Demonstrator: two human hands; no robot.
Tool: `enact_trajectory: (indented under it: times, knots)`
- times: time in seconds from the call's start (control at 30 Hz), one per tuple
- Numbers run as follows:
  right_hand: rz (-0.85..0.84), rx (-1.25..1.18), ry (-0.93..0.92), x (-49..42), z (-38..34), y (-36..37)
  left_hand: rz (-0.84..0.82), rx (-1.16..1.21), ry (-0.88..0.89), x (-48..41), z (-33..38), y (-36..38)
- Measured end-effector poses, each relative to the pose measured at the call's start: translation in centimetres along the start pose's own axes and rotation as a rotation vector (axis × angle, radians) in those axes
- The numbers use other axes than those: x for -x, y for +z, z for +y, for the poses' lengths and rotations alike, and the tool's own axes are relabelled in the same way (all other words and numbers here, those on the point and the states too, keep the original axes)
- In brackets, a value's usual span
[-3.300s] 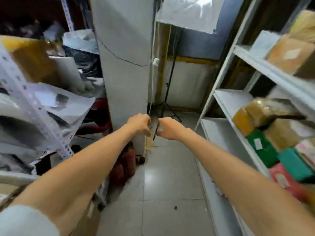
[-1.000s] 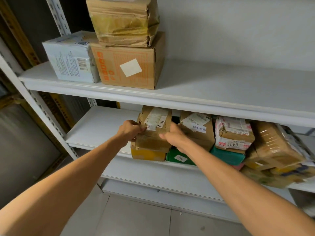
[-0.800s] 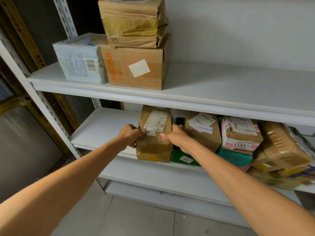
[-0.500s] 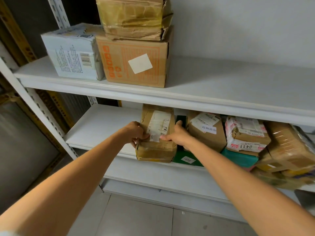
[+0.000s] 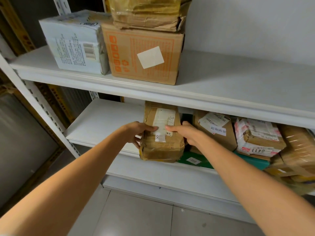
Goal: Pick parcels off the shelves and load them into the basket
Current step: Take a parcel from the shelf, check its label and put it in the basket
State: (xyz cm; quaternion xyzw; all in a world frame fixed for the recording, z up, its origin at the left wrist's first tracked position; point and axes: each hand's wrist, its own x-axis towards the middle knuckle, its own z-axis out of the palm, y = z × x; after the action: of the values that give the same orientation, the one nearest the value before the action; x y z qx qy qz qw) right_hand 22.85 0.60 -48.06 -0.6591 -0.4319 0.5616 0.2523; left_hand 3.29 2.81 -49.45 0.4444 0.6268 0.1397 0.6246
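A taped brown cardboard parcel with a white label sits at the front edge of the middle shelf, its front end jutting past the edge. My left hand grips its left side, thumb on top. My right hand grips its right side, thumb on the label. To its right lie a green parcel, a brown parcel with white labels and a parcel marked 0411. No basket is in view.
The upper shelf carries a white printed pack, an orange-printed carton and a crumpled brown parcel on top of it. More brown parcels crowd the far right. A perforated white upright stands left; grey tiled floor lies below.
I turned from the aisle to this shelf. Both hands took hold of the brown parcel, laid it flatter and drew it forward to the shelf edge.
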Motion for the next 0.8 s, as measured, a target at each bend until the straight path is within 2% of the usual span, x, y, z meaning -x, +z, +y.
enact_trajectory:
  times: [0.17, 0.3, 0.43, 0.53, 0.67, 0.8]
  knots:
    - [-0.078, 0.017, 0.029, 0.3, 0.3, -0.1, 0.032, -0.006, 0.058, 0.5, -0.9, 0.7]
    - [-0.054, 0.009, -0.034, 1.9, 1.1, 0.2, 0.111, 0.023, 0.076, 1.8, -1.1, 1.9]
    - [0.012, 0.007, -0.128, 3.5, 2.9, 0.7, 0.176, 0.194, 0.076, 3.8, -3.0, 3.2]
    - [0.058, 0.072, -0.207, 4.5, 4.3, 1.6, 0.229, 0.334, 0.143, 5.5, -5.6, 3.7]
    - [0.145, 0.176, -0.359, 6.5, 6.3, 3.8, 0.352, 0.334, 0.304, 8.1, -8.7, 4.0]
    - [0.154, 0.127, -0.618, 8.9, 7.1, 5.8, 0.496, 0.146, 0.648, 10.0, -11.9, 3.6]
